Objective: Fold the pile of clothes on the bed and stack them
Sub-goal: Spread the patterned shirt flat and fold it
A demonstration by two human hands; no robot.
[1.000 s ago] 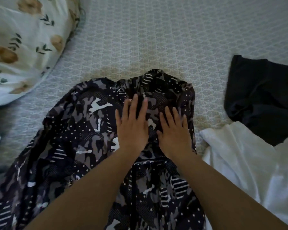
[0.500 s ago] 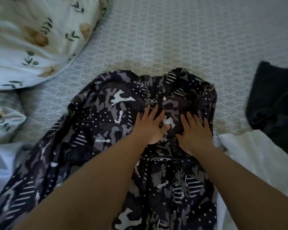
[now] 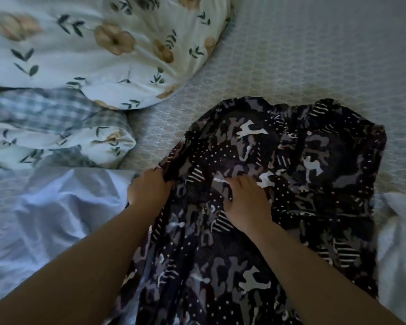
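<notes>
A dark camouflage-print garment [image 3: 279, 184] lies spread across the centre and lower right of the frame on a grey patterned bed [image 3: 314, 55]. The left hand [image 3: 149, 186] grips the garment's left edge, fingers curled around the fabric. The right hand [image 3: 246, 198] presses on its middle, fingers bent into the cloth. A floral pillow [image 3: 92, 43] fills the upper left. White cloth [image 3: 56, 202] lies at lower left.
</notes>
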